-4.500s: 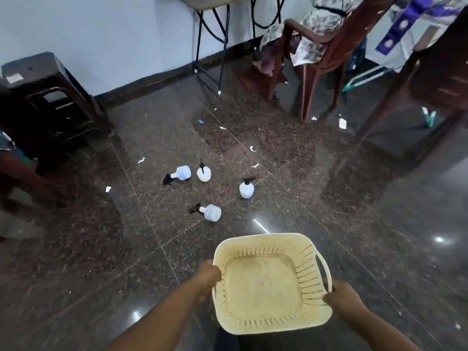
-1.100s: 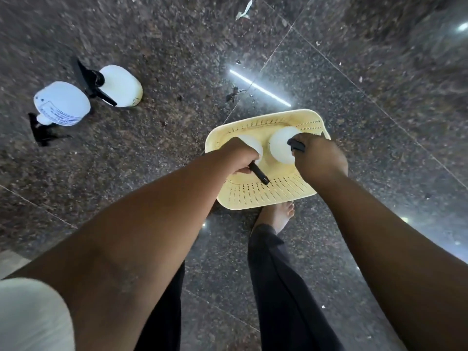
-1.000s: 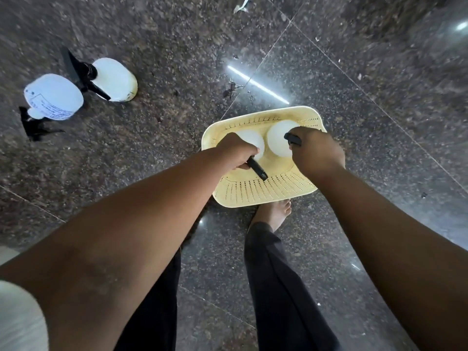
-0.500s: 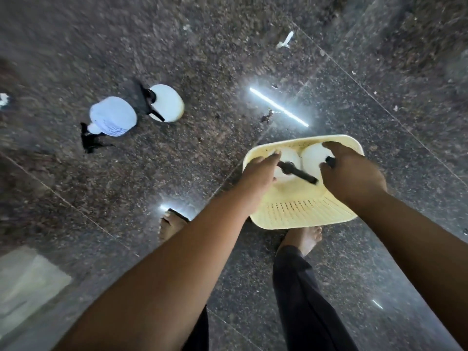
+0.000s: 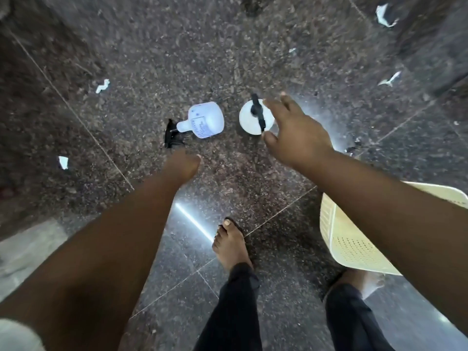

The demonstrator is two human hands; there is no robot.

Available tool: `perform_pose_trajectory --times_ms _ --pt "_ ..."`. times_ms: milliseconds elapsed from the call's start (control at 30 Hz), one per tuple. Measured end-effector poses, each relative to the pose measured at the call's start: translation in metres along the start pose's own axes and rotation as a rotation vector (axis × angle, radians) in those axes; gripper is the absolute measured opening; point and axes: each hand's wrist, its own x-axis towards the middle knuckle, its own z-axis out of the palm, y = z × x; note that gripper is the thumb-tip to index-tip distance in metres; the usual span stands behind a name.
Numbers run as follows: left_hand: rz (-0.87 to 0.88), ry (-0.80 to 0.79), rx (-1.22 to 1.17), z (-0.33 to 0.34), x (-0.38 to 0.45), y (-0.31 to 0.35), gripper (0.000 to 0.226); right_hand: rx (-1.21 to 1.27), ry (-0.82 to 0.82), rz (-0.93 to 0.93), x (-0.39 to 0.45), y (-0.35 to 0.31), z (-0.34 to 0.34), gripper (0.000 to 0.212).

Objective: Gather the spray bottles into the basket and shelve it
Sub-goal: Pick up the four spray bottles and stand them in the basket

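Observation:
Two spray bottles remain on the dark granite floor. A pale blue bottle (image 5: 205,120) lies on its side, black trigger head pointing left. A white bottle (image 5: 249,120) stands upright beside it, black trigger on top. My right hand (image 5: 293,133) hovers open just right of the white bottle, fingers spread around its edge, holding nothing. My left hand (image 5: 183,164) is below the blue bottle, apart from it, fingers drawn together and empty. The cream perforated basket (image 5: 342,239) sits on the floor at the right, mostly hidden by my right forearm; its contents are hidden.
My bare foot (image 5: 231,245) and dark trouser legs stand between the basket and the bottles. Small paper scraps (image 5: 102,85) litter the floor, with more scraps (image 5: 385,16) at the upper right. A bright light reflection streaks the tile near my foot.
Both hands have left the basket, where they had set two bottles. They have moved left to the two bottles on the floor, and the view has swung left with them.

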Motion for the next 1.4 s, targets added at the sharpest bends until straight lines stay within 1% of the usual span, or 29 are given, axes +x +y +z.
perform_pose_trajectory --times_ms 33,67,133,167,267,367,467,567,667,733,800,833,867,967,1033,1067,1100,1133,1200,1233,1267,1300,1333,1367,1400 --pt "0.007 -0.017 0.123 -0.004 0.015 -0.007 0.049 -0.034 -0.018 -0.004 0.015 -0.009 0.008 0.065" --pt "0.037 -0.029 0.247 -0.007 0.027 -0.011 0.062 -0.065 -0.035 -0.003 0.028 -0.015 0.015 0.069" --pt "0.143 -0.004 0.457 -0.008 0.048 -0.015 0.076 -0.116 -0.062 0.022 0.051 -0.022 0.029 0.077" --pt "0.181 0.021 0.517 -0.009 0.057 -0.015 0.079 -0.131 -0.071 0.046 0.061 -0.025 0.036 0.079" --pt "0.205 0.080 0.657 -0.012 0.083 -0.019 0.084 -0.152 -0.089 0.110 0.084 -0.027 0.053 0.078" --pt "0.283 0.149 0.916 -0.013 0.105 -0.021 0.079 -0.127 -0.068 0.131 0.091 -0.022 0.063 0.073" --pt "0.314 0.180 0.980 -0.011 0.128 -0.020 0.074 -0.071 -0.009 0.117 0.092 -0.016 0.069 0.074" --pt "0.290 0.212 0.882 -0.003 0.140 -0.014 0.068 -0.039 0.027 0.111 0.092 -0.014 0.072 0.074" --pt "0.266 0.268 0.828 0.002 0.144 -0.012 0.053 0.004 0.054 0.110 0.091 -0.013 0.075 0.074" --pt "0.253 0.253 0.852 0.006 0.138 -0.014 0.051 0.016 0.060 0.106 0.090 -0.012 0.076 0.071" --pt "0.253 0.228 0.792 0.014 0.126 -0.019 0.052 0.004 0.063 0.084 0.086 -0.011 0.077 0.063" --pt "0.253 0.205 0.700 0.020 0.115 -0.022 0.053 0.018 0.063 0.070 0.083 -0.008 0.077 0.058" --pt "0.249 0.185 0.554 0.026 0.104 -0.024 0.052 0.059 0.061 0.068 0.078 -0.004 0.075 0.054" --pt "0.170 0.084 0.065 0.042 0.055 -0.022 0.049 0.319 0.059 0.140 0.055 0.011 0.056 0.046" --pt "0.066 0.001 -0.164 0.051 0.016 -0.018 0.054 0.475 0.119 0.171 0.020 0.019 0.031 0.049" --pt "-0.002 -0.070 -0.319 0.055 -0.004 -0.016 0.057 0.536 0.160 0.165 -0.003 0.023 0.018 0.053" --pt "-0.059 -0.154 -0.470 0.060 -0.026 -0.016 0.057 0.592 0.198 0.154 -0.029 0.029 0.004 0.058" --pt "-0.077 -0.219 -0.558 0.062 -0.049 -0.017 0.053 0.627 0.228 0.142 -0.058 0.034 -0.007 0.061" --pt "-0.038 -0.353 -0.514 0.070 -0.104 -0.020 0.035 0.618 0.258 0.127 -0.122 0.049 -0.028 0.067" --pt "-0.006 -0.407 -0.459 0.075 -0.131 -0.017 0.033 0.604 0.267 0.133 -0.153 0.057 -0.036 0.070" --pt "0.018 -0.441 -0.365 0.080 -0.160 -0.012 0.040 0.586 0.269 0.146 -0.182 0.067 -0.042 0.071" --pt "0.060 -0.427 -0.293 0.085 -0.182 -0.010 0.048 0.574 0.260 0.169 -0.209 0.076 -0.046 0.070" --pt "0.049 -0.447 -0.304 0.092 -0.203 -0.005 0.047 0.574 0.253 0.198 -0.234 0.085 -0.050 0.068" --pt "0.031 -0.500 -0.373 0.097 -0.223 0.003 0.038 0.568 0.245 0.228 -0.256 0.094 -0.054 0.064" --pt "-0.009 -0.555 -0.386 0.105 -0.237 0.012 0.040 0.539 0.238 0.247 -0.276 0.102 -0.056 0.059"
